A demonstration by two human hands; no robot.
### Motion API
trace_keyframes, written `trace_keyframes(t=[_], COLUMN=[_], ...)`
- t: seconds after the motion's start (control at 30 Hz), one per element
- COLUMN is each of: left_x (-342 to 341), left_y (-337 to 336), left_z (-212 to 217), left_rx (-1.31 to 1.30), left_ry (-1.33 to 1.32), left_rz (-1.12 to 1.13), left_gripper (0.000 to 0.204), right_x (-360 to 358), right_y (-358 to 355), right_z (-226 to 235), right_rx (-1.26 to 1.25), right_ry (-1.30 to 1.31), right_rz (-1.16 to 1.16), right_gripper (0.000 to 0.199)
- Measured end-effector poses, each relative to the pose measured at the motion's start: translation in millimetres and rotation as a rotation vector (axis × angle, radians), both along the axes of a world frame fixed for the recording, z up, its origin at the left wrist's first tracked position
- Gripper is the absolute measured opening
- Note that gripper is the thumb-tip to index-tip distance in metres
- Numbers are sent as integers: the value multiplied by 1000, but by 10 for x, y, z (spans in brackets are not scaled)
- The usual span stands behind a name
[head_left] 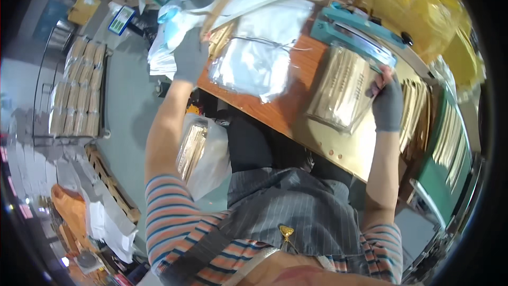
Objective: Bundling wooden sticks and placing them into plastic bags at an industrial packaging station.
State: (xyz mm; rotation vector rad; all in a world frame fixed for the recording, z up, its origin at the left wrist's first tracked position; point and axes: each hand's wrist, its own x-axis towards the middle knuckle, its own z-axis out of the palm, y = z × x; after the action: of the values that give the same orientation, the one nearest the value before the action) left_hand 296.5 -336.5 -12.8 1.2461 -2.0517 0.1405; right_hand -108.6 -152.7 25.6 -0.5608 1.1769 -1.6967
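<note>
Head view: right hand (387, 100) grips a filled bag (341, 87) beside teal sealer (365, 23); left hand (191, 55), grip unclear.

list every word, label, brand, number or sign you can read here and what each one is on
None can be read clearly enough to quote.
Clear bag of tan pieces by the right hand: rows of small dark marks, too small and blurred to read.
Blue-framed green and white panel at upper left: faint marks, too small to read.
</note>
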Motion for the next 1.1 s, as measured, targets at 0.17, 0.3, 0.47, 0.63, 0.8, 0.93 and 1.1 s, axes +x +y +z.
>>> trace_keyframes(t=[0.17, 0.3, 0.47, 0.63, 0.8, 0.93, 1.1], left_x=[-1087, -1199, -1161, -1409, -1463, -1730, -1801], left_y=[1505, 1957, 2210, 2352, 2431, 2590, 2723], left_z=[618, 490, 616, 739, 712, 631, 811], left_rx=[1012, 959, 833, 709, 1359, 1563, 1227], left_ry=[709, 812, 763, 725, 1077, 1128, 970], left_rz=[-343, -428, -445, -560, -554, -798, -489], left_gripper=[18, 16, 14, 18, 17, 16, 21], right_x=[510, 567, 240, 600, 262, 505, 303], right_y=[-23, 37, 595, 1041, 1215, 1106, 1049], right_z=[525, 710, 448, 488, 921, 602, 706], right_rx=[23, -303, -42, 99, -260, -390, -191], right_ry=[347, 837, 248, 413, 443, 766, 1492], right_rz=[183, 191, 520, 612, 476, 199, 86], right_gripper=[32, 26, 14, 17, 27, 25, 37])
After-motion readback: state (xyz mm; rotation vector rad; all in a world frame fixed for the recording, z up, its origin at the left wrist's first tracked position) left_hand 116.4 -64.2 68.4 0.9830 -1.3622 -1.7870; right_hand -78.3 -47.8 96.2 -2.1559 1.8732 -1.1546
